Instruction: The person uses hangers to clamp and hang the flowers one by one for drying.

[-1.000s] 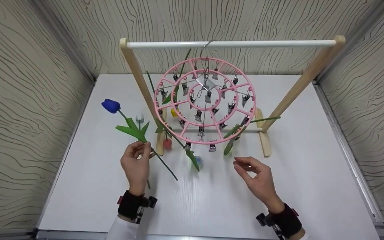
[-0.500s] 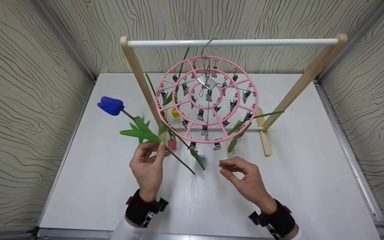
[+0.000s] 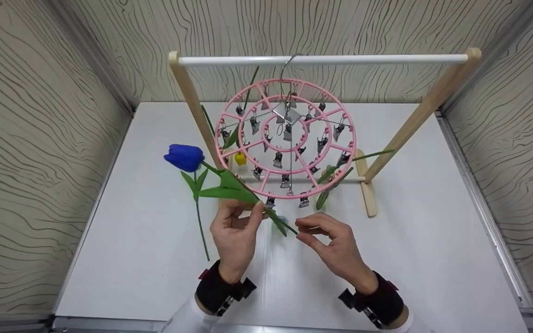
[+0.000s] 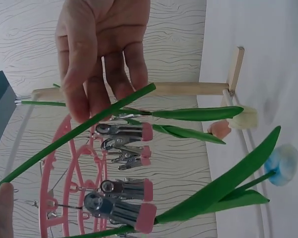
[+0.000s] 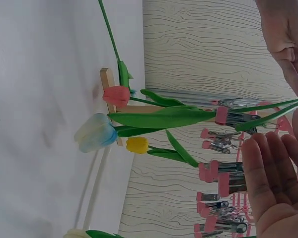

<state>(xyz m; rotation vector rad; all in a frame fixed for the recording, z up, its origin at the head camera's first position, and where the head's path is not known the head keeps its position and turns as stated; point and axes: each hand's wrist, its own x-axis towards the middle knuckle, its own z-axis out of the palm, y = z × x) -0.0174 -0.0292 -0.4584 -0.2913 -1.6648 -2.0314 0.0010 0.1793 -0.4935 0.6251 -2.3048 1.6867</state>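
My left hand (image 3: 236, 233) pinches the green stem of a blue tulip (image 3: 184, 157) just below its leaves. The tulip slants, bloom up to the left, stem down to the right. The right hand (image 3: 331, 243) has its thumb and fingers loosely bent and apart, with the stem end (image 4: 134, 99) right at its fingertips. Just beyond both hands hangs a round pink clip hanger (image 3: 286, 198) with several metal clips. A blue-and-white tulip (image 5: 97, 134) hangs bloom down from a front clip (image 4: 121, 210) near the hands.
The hanger hooks over a white rail (image 3: 363, 59) on a wooden stand (image 3: 419, 120). Red (image 5: 116, 96), yellow (image 5: 137, 145) and pale (image 4: 246, 118) tulips hang bloom down. A loose tulip stem (image 3: 200, 222) lies on the white table (image 3: 123, 259) at left. Patterned walls surround it.
The left hand has carried the blue tulip rightward, in front of the hanger. The right hand has moved left, and the stem end now meets its fingertips.
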